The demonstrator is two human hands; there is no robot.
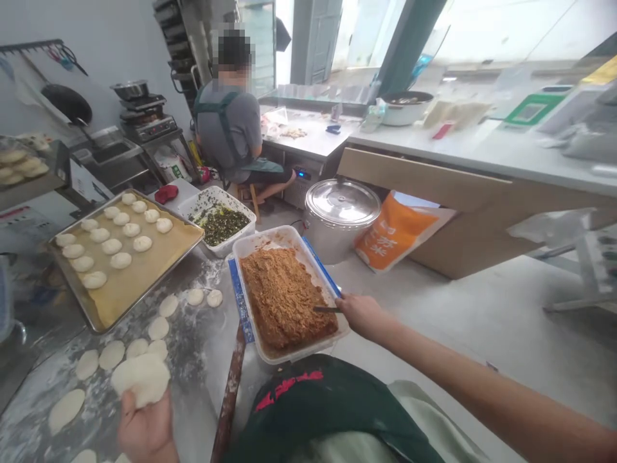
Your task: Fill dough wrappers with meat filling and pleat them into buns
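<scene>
My left hand [144, 432] is at the bottom left, holding a flat disc of white dough [141, 379] on its fingers. My right hand [364, 316] grips a small dark-bladed spatula [326, 309] whose tip reaches the brown crumbly filling [284, 297]. That filling fills a white plastic tub [260, 239]. Several more dough discs [112, 354] lie on the floured steel table [197, 360]. A metal baking tray [159, 292] lined with paper holds rows of round filled dough balls.
A wooden rolling pin [229, 399] lies by the tub. A tub of chopped green filling [222, 222] stands behind. On the floor are a lidded steel pot [341, 218] and an orange sack [395, 231]. A seated person [226, 119] in a grey shirt faces away at a far counter.
</scene>
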